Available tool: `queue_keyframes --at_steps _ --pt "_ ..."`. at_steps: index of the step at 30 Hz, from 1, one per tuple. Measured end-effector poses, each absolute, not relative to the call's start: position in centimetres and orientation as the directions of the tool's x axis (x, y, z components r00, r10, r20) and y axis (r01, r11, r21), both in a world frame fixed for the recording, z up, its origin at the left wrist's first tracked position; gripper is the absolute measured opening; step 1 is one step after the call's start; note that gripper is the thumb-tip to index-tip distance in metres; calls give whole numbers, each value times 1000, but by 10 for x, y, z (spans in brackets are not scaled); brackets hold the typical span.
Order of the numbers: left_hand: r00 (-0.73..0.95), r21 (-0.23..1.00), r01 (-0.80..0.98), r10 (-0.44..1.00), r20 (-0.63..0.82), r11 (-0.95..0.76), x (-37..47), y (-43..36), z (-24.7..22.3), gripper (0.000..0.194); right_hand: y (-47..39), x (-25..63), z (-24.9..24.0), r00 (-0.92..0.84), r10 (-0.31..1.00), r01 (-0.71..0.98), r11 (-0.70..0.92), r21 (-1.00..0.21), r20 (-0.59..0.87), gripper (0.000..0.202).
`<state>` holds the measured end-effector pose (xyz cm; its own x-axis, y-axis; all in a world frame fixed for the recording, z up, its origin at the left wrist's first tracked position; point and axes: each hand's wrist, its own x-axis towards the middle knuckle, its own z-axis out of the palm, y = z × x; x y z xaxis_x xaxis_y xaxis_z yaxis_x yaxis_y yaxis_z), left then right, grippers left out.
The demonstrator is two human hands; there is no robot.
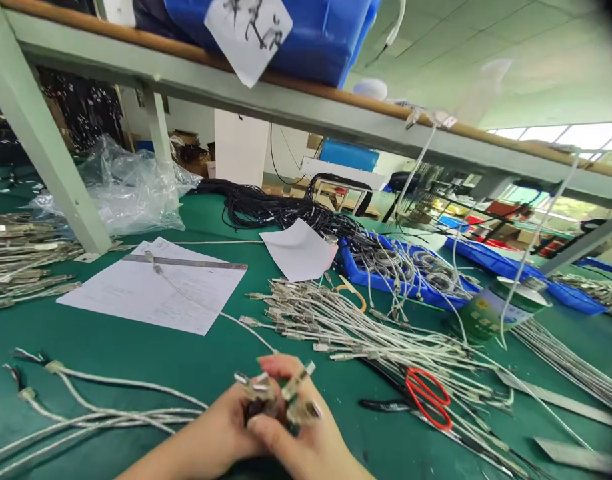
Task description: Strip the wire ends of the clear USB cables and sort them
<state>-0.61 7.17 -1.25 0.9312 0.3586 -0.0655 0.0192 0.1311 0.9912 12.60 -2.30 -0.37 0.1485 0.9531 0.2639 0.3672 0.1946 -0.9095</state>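
"In the head view, what is the blue tray (355, 270) holding?"

"It is holding a messy heap of grey cables (421, 267)."

"Where are the shiny plugs (299, 382) sitting?"

"The left hand (233, 417) and the right hand (309, 430) are gripping them together. Their metal ends are poking out between the bent fingers, over the green bench (151, 347)."

"Which way are they pointing?"

"One is slanting longways, up and right. Another is leaning up and left."
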Motion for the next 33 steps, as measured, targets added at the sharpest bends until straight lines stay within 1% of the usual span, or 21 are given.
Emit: queue_keyframes --at_steps 1,3,5,6,11,14,16,19,22,26,30,33 --pt "913 990 10 403 -67 142 -7 73 -15 35 -24 127 -1 197 938 349 205 -914 285 41" --pt "881 986 0 467 -78 165 -7 75 -20 39 -24 128 3 262 903 364 234 -901 340 23" --pt "862 986 -2 501 -82 165 -8 76 -22 39 -25 129 6 261 886 387 268 -882 384 10" --pt "855 987 -5 513 -79 159 -8 75 -22 38 -25 128 6 251 882 390 284 -876 398 7" --pt "846 989 -21 530 -59 143 -8 74 -15 34 -29 124 4 240 840 355 390 -850 486 17" --pt "853 992 -32 521 -38 124 -8 74 -13 37 -34 123 5 182 828 348 449 -823 529 18" --pt "865 993 -26 501 -35 116 -8 75 -14 37 -36 123 9 111 843 338 467 -817 527 26" --pt "870 995 -6 491 -45 102 -8 78 -17 34 -38 127 16 -40 858 388 486 -783 512 38" --pt "862 996 25 502 -65 87 -9 79 -16 28 -38 131 22 -127 853 416 509 -754 506 36" --pt "872 994 62 480 -97 87 -10 80 -13 25 -38 133 22 -121 857 419 501 -757 500 33" --pt "868 990 80 480 -129 120 -9 80 -11 28 -39 132 19 -43 842 481 489 -727 538 23" --pt "865 987 72 483 -135 146 -8 79 -11 31 -39 131 15 19 842 430 480 -765 540 18"
